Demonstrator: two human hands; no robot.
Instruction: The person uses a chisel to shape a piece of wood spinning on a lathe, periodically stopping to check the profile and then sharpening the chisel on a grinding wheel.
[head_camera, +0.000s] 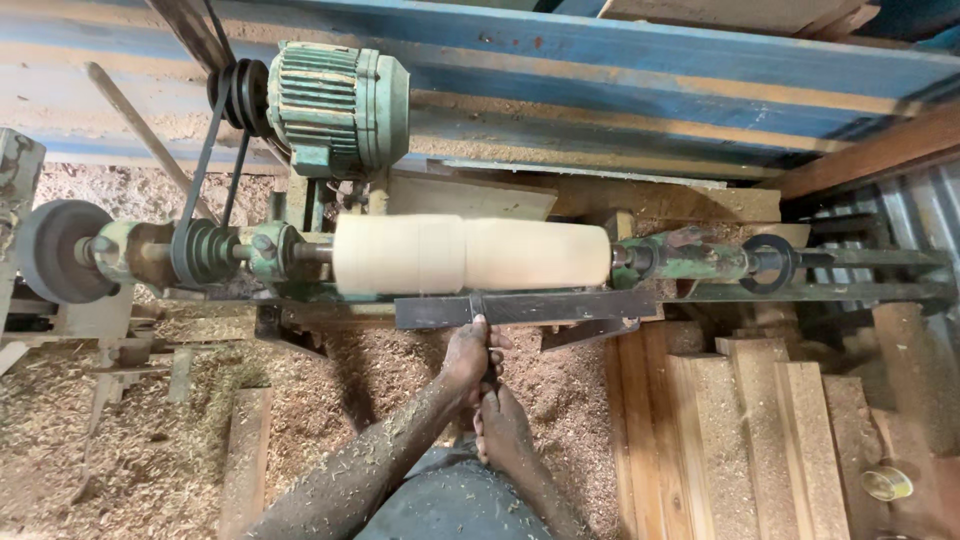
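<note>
A pale wooden cylinder (470, 254) spins, blurred, on a green wood lathe (690, 258). A dark metal tool rest (560, 306) runs along its near side. A turning chisel (478, 305) lies across the rest with its tip at the groove near the cylinder's middle. My left hand (470, 355) grips the chisel close to the rest. My right hand (500, 428) holds the handle end lower down, just behind the left. Both forearms are dusted with wood chips.
A green electric motor (335, 105) with a drive belt (205, 150) sits behind the lathe's left end. Sawdust (150, 440) covers the floor. Stacked timber planks (750, 430) lie at the right, with a small round tin (886, 484) near them. A blue beam (600, 70) crosses above.
</note>
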